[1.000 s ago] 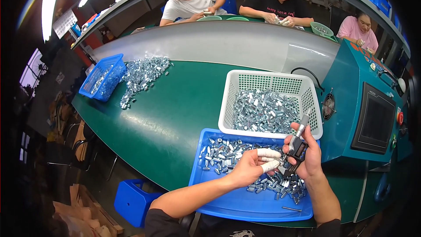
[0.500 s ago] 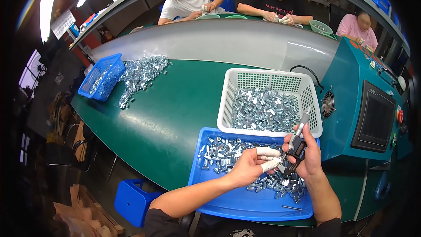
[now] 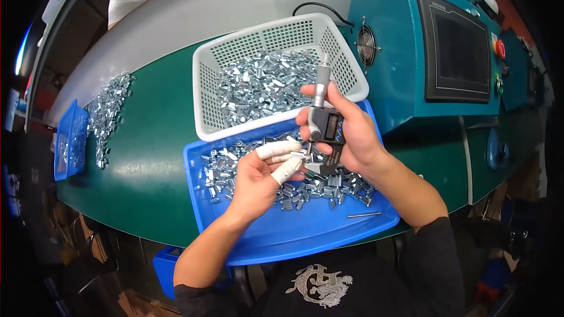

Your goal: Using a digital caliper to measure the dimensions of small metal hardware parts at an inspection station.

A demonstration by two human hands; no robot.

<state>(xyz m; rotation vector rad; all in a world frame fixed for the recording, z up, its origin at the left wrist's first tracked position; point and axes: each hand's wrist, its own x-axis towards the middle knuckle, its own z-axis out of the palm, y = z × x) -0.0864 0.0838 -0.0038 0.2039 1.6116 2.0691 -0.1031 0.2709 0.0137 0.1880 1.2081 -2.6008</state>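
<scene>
My right hand [image 3: 365,141] grips a digital micrometer [image 3: 326,124], its grey thimble pointing up and its frame down. With finger cots on its fingertips, my left hand [image 3: 254,183] pinches a small silvery metal piece [image 3: 301,155] at the micrometer's jaws. Whether the jaws touch the piece on both sides I cannot tell. Both hands are above a blue tray [image 3: 276,239] that holds many similar loose metal pieces [image 3: 223,167]. Just beyond it, a white perforated basket [image 3: 205,91] contains a heap of the same pieces.
A thin metal rod [image 3: 364,215] lies in the tray's near right part. At right stands a teal machine [image 3: 388,82] with a dark screen [image 3: 458,53]. Far left on the green table [image 3: 141,158] are a pile of metal pieces [image 3: 108,105] and a blue basket [image 3: 71,147].
My view has turned, so the table's contents sit further left in it and the machine shows more fully. My hands remain together around the micrometer and the metal piece.
</scene>
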